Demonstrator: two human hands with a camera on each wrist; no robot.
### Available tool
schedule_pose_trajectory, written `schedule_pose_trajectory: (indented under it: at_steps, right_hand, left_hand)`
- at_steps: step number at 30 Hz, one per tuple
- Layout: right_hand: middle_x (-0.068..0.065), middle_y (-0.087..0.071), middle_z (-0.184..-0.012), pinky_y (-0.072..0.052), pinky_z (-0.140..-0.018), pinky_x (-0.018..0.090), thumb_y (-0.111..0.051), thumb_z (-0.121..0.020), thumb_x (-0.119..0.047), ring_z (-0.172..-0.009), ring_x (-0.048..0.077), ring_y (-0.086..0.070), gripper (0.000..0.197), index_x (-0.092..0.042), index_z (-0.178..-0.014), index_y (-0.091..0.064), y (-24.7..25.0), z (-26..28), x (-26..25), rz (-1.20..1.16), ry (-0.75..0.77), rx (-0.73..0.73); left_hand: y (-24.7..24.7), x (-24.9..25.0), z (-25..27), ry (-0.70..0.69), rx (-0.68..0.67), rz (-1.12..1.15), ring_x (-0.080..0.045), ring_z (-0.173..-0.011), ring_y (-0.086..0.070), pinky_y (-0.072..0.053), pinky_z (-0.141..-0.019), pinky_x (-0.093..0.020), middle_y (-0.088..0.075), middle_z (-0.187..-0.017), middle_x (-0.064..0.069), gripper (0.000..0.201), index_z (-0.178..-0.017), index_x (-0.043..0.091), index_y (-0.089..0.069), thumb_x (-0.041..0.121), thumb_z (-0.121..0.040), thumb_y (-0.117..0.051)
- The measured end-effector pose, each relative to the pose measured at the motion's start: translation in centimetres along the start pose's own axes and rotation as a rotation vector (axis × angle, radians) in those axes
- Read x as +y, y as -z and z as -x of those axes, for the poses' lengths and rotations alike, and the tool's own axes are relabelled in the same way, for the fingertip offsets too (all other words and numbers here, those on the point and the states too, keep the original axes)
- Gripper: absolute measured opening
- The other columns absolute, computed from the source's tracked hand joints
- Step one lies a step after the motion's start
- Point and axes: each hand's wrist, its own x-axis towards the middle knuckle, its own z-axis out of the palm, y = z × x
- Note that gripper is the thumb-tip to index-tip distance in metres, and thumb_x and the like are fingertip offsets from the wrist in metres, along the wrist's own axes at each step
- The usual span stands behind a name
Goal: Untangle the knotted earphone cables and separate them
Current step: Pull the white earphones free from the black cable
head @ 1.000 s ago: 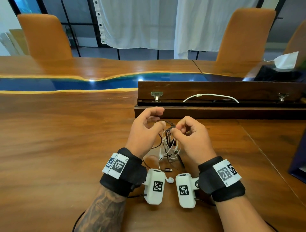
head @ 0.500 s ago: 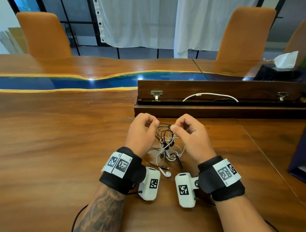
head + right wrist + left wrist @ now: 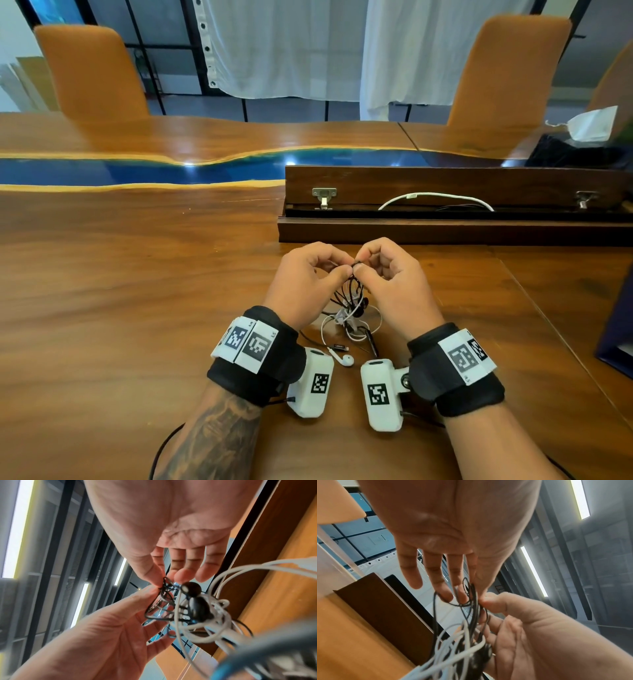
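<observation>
Both hands, left hand (image 3: pixel 308 284) and right hand (image 3: pixel 394 284), pinch the thin black earphone cable (image 3: pixel 352 274) at the tangle's top, lifting it above the glossy wooden surface (image 3: pixel 137 308) so the white earphone cable (image 3: pixel 352 322) hangs free

Your black earphone cable (image 3: pixel 352 289) and white earphone cable (image 3: pixel 354 320) are knotted together in one clump; its top is lifted, black loops pinched between the fingertips of your hands, while the white loops sag onto the bench (image 3: pixel 137 308); one white earbud (image 3: pixel 346 360) lies on the wood nearest you.
</observation>
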Motion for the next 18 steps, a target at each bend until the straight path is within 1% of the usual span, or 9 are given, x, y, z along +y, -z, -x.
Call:
schedule_pose_trajectory:
  at_steps: [2, 4, 7, 8, 10, 12, 13, 16, 18]
  right_hand:
    - [-0.003, -0.064, -0.086, -0.05, -0.067, 0.019, -0.068, -0.093, -0.016, -0.08, 0.01, -0.059, 0.009, -0.024, -0.093, -0.064, 0.04, 0.01, 0.03, 0.006, 0.008, -0.012]
    - [-0.002, -0.064, -0.085, -0.051, -0.067, 0.018, -0.069, -0.093, -0.016, -0.08, 0.01, -0.059, 0.007, -0.022, -0.092, -0.065, 0.04, 0.03, 0.02, 0.004, 0.016, -0.018]
    - [0.002, -0.065, -0.086, -0.052, -0.068, 0.019, -0.07, -0.092, -0.016, -0.08, 0.013, -0.06, 0.006, -0.02, -0.092, -0.065, -0.06, 0.03, -0.05, -0.009, 0.004, -0.031]
    - [0.005, -0.066, -0.087, -0.053, -0.069, 0.022, -0.07, -0.092, -0.014, -0.08, 0.016, -0.061, 0.008, -0.02, -0.093, -0.065, -0.04, 0.02, -0.03, -0.013, -0.008, -0.042]
    - [0.011, -0.066, -0.087, -0.056, -0.072, 0.031, -0.068, -0.09, -0.007, -0.081, 0.024, -0.062, 0.014, -0.02, -0.095, -0.064, 0.08, -0.04, 0.13, -0.012, -0.034, -0.069]
    - [0.016, -0.065, -0.087, -0.056, -0.074, 0.039, -0.066, -0.089, -0.003, -0.081, 0.03, -0.062, 0.019, -0.02, -0.098, -0.064, 0.24, -0.09, 0.29, -0.007, -0.06, -0.093]
    - [0.018, -0.065, -0.086, -0.056, -0.074, 0.041, -0.065, -0.089, -0.002, -0.08, 0.031, -0.062, 0.021, -0.02, -0.099, -0.064, 0.27, -0.11, 0.36, -0.003, -0.066, -0.102]
    - [0.018, -0.064, -0.084, -0.055, -0.071, 0.039, -0.063, -0.09, -0.003, -0.074, 0.029, -0.059, 0.022, -0.023, -0.098, -0.065, 0.18, -0.11, 0.42, 0.028, -0.048, -0.134]
    - [0.018, -0.064, -0.083, -0.054, -0.07, 0.037, -0.063, -0.091, -0.004, -0.075, 0.03, -0.059, 0.022, -0.025, -0.098, -0.066, 0.0, -0.12, 0.45, 0.027, -0.041, -0.146]
  left_hand:
    - [0.11, -0.1, -0.09, -0.02, 0.002, 0.003, -0.005, -0.091, -0.062, -0.05, -0.08, -0.018, -0.069, -0.094, 0.011, 0.008, -0.095, 0.021, -0.078, 0.018, -0.091, -0.072]
    - [0.07, -0.14, -0.12, -0.02, 0.011, -0.01, -0.005, -0.09, -0.062, -0.049, -0.078, -0.015, -0.068, -0.093, 0.01, 0.008, -0.093, 0.021, -0.078, 0.018, -0.092, -0.071]
    - [-0.28, 0.01, 0.0, -0.043, 0.036, -0.039, -0.004, -0.088, -0.059, -0.045, -0.075, -0.011, -0.065, -0.091, 0.009, 0.009, -0.088, 0.019, -0.073, 0.014, -0.093, -0.067]
    - [-0.45, 0.12, 0.05, -0.05, 0.043, -0.037, -0.005, -0.088, -0.058, -0.045, -0.075, -0.012, -0.063, -0.091, 0.007, 0.01, -0.086, 0.018, -0.07, 0.013, -0.093, -0.065]
    - [-0.62, 0.28, 0.1, -0.042, 0.068, -0.008, -0.004, -0.085, -0.056, -0.045, -0.073, -0.013, -0.06, -0.091, 0.004, 0.012, -0.085, 0.017, -0.065, 0.013, -0.096, -0.061]
    - [-0.39, 0.32, -0.02, -0.007, 0.111, 0.06, -0.001, -0.078, -0.053, -0.043, -0.07, -0.011, -0.058, -0.087, 0.003, 0.012, -0.089, 0.015, -0.062, 0.014, -0.099, -0.056]
    - [-0.18, 0.26, -0.14, 0.013, 0.129, 0.102, 0.001, -0.074, -0.051, -0.042, -0.069, -0.01, -0.058, -0.084, 0.004, 0.013, -0.09, 0.013, -0.062, 0.014, -0.1, -0.054]
    - [0.05, 0.04, -0.4, 0.066, 0.148, 0.185, 0.003, -0.072, -0.051, -0.042, -0.068, -0.01, -0.058, -0.082, 0.005, 0.018, -0.094, 0.011, -0.063, 0.018, -0.103, -0.05]
    - [-0.16, 0.03, -0.41, 0.073, 0.141, 0.193, 0.001, -0.074, -0.053, -0.046, -0.07, -0.015, -0.06, -0.085, 0.002, 0.018, -0.096, 0.012, -0.063, 0.018, -0.104, -0.049]
